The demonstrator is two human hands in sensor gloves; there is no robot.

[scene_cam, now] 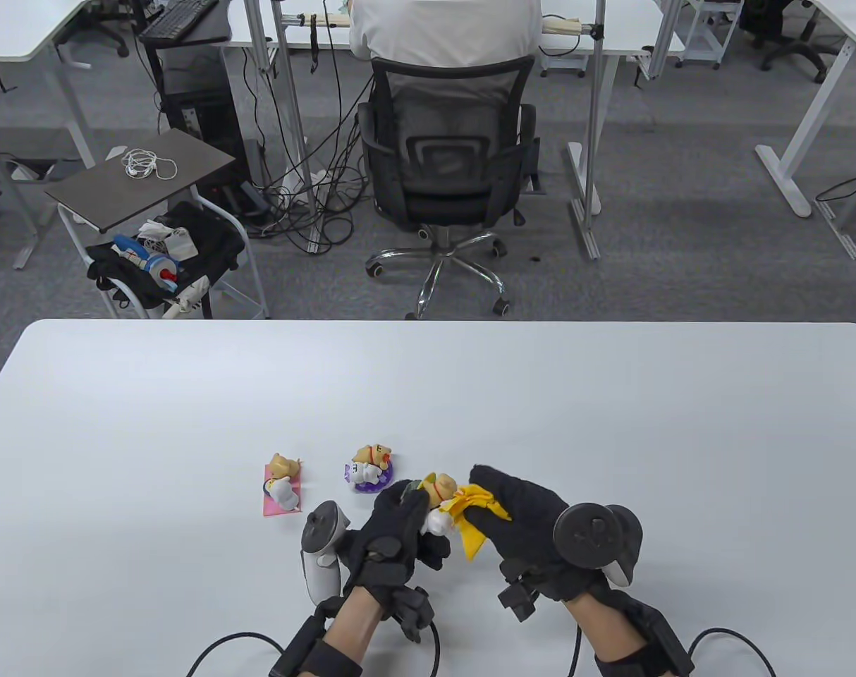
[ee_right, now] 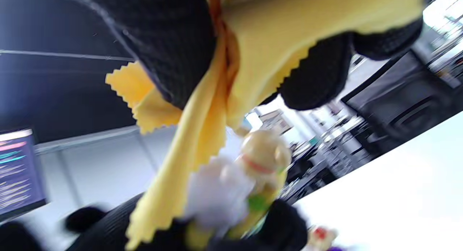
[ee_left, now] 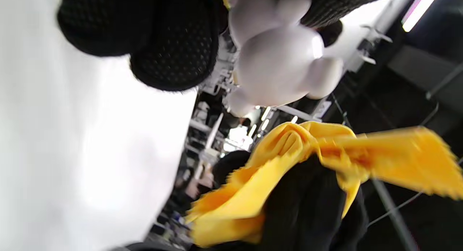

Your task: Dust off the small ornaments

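**One ornament under the cloth, two waiting on the table**

While two small ornaments stand untouched at the left of the group, the third is up off the white table [scene_cam: 188, 395] and being wiped. Going from left to right in the table view: the ornament on the pink base [scene_cam: 282, 484] lies furthest left, with the ornament on the purple base [scene_cam: 369, 467] just beside it to the right; both rest on the tabletop, apart from either hand. Next comes the left hand [scene_cam: 393, 536], its gloved fingers curled round the held ornament [scene_cam: 436, 502], a tan and white figure gripped from below and behind. The left wrist view confirms this, showing fingers wrapped about the figure's white body. Touching that figure on its right side is the yellow cloth [scene_cam: 474, 518], bunched and pinched in the curled fingers of the right hand [scene_cam: 523, 525], which presses the cloth against the figure's head and shoulder. The right wrist view shows the cloth draping down over the figure.

As for progress, I judge the job to be somewhere in its middle: one ornament is plainly being dusted now. Whether the two on the table have had their turn cannot be told from how they lie; no dust or shine is readable at this size. If they have not, two pieces are left.
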